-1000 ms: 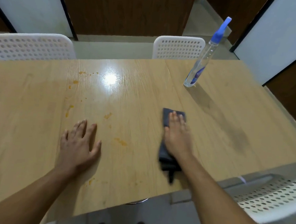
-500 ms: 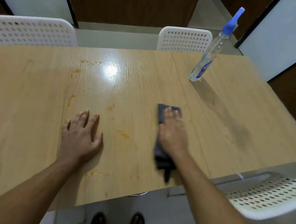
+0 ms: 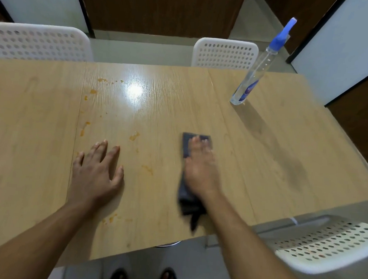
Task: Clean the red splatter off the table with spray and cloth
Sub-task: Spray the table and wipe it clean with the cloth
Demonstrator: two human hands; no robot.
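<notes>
Little has shifted: right hand point(image 3: 200, 172) still presses flat, fingers straight, on the dark cloth point(image 3: 185, 195), blurred. Left hand point(image 3: 97, 173) stays splayed on the table point(image 3: 263, 165). Orange splatter point(image 3: 148, 169) lies between the hands; spray bottle point(image 3: 250, 81) stands well beyond the right fingertips.

— Can you read anything from where you stand?
— Only on my spray bottle point(image 3: 249, 85): it carries a dark blue label with pale script, too blurred for me to make out a single letter.
— Nothing elsewhere?
— No other lettering that I can read.
</notes>
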